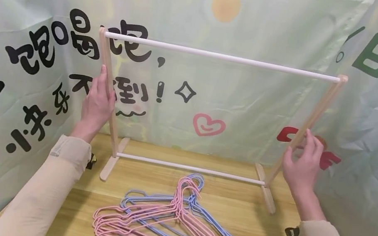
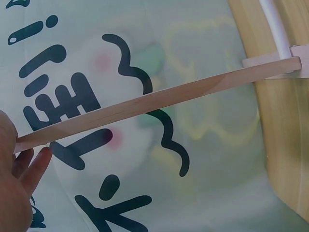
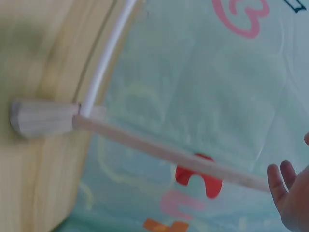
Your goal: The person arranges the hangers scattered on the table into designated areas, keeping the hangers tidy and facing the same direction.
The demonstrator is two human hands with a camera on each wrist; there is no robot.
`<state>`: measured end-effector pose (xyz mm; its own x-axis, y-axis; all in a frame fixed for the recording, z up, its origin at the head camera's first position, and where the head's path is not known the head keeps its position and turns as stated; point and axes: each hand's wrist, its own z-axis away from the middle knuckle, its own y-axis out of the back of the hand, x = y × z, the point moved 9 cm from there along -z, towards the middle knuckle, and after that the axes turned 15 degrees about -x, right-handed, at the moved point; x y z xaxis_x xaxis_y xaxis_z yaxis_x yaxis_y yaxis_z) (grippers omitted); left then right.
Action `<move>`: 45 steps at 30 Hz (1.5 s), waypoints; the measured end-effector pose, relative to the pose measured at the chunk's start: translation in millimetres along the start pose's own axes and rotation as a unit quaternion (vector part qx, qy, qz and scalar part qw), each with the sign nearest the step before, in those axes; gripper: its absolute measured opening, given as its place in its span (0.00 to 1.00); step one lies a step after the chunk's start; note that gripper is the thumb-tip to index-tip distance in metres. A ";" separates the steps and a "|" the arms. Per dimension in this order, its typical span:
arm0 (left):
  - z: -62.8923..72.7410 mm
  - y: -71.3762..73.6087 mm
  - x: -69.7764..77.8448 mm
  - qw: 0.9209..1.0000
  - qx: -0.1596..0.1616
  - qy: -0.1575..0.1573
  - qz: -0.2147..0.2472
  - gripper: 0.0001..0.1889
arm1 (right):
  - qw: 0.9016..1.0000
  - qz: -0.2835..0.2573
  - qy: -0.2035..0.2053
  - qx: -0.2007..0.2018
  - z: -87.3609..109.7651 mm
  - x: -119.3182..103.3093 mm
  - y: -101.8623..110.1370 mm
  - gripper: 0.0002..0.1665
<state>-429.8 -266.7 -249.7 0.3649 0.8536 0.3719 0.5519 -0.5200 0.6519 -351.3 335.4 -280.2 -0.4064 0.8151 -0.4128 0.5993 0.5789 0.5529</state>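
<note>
A small wooden clothes rack [image 1: 222, 57] with white crossbars stands upright on the table. My left hand [image 1: 98, 100] is at its left post [image 1: 114, 134], with the thumb on one side and fingers on the other; in the left wrist view that left hand [image 2: 17, 179] pinches the post's end of view. Beside the right post [image 1: 318, 105] is my right hand [image 1: 304, 163], its thumb and fingers apart around the wood. In the right wrist view the right hand's fingers [image 3: 276, 186] look loosely extended near the post. Pink hangers [image 1: 177, 217] overlap blue hangers [image 1: 226, 230] in front of the rack.
The wooden table [image 1: 226, 164] carries the rack's two flat feet, left foot [image 1: 109, 168] and right foot [image 1: 269, 199]. Printed pale green cloth [image 1: 265, 30] hangs behind and along both sides. The hangers lie flat, hooks toward the lower crossbar [image 1: 187, 168].
</note>
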 end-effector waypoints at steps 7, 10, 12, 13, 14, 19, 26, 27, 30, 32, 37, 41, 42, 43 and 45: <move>-2.6 0.9 -6.2 1.000 -0.003 0.014 0.001 0.40 | 0.996 -0.021 0.061 -0.059 31.6 -29.2 -31.7 0.35; -3.3 4.1 -7.9 1.000 0.009 0.007 -0.023 0.33 | 0.994 -0.010 0.071 -0.087 43.2 -37.6 -45.0 0.34; -3.7 7.0 -7.6 0.999 0.019 -0.008 -0.045 0.27 | 0.992 -0.003 0.077 -0.102 50.2 -42.3 -54.0 0.33; -4.0 8.4 -7.1 0.998 0.021 -0.016 -0.057 0.25 | 0.991 -0.002 0.080 -0.111 54.1 -44.4 -59.0 0.32; -4.1 9.6 -6.5 0.997 0.023 -0.024 -0.070 0.23 | 0.989 -0.001 0.083 -0.120 58.0 -46.4 -64.4 0.31; -5.2 13.9 -3.9 0.990 0.024 -0.049 -0.127 0.21 | 0.980 -0.006 0.104 -0.172 79.7 -55.6 -91.0 0.31; -5.7 14.1 -1.4 0.984 0.012 -0.082 -0.155 0.21 | 0.960 0.002 0.109 -0.257 109.6 -68.7 -119.9 0.30; -6.0 13.9 -1.2 0.984 0.009 -0.086 -0.157 0.21 | 0.957 0.002 0.109 -0.269 112.9 -70.6 -123.2 0.30; -6.8 14.3 -1.0 0.983 0.004 -0.092 -0.160 0.21 | 0.947 0.005 0.107 -0.304 122.1 -75.8 -132.9 0.29; -7.4 14.3 -0.8 0.982 0.001 -0.094 -0.164 0.21 | 0.939 0.002 0.107 -0.326 127.9 -79.1 -138.0 0.29; -7.9 13.3 -0.9 0.981 -0.003 -0.097 -0.168 0.21 | 0.918 -0.008 0.104 -0.383 143.3 -86.0 -147.9 0.24; -7.3 12.8 -0.5 0.981 -0.001 -0.102 -0.166 0.20 | 0.903 -0.008 0.116 -0.413 155.8 -91.8 -152.6 0.17; -7.1 12.6 -0.6 0.981 0.000 -0.102 -0.164 0.20 | 0.901 -0.009 0.120 -0.418 158.4 -93.4 -153.0 0.16; -6.9 12.5 -0.7 0.981 -0.001 -0.102 -0.164 0.20 | 0.898 -0.010 0.123 -0.423 160.9 -94.8 -153.3 0.14; -6.7 11.9 -1.5 0.982 -0.003 -0.101 -0.162 0.20 | 0.893 -0.009 0.128 -0.432 165.5 -96.9 -153.9 0.13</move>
<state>-428.8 -274.0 -238.0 0.3113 0.9503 0.0063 0.6597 -0.2208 0.7184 -290.1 163.5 -445.1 -0.6217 0.7200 -0.3083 -0.1183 0.3029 0.9457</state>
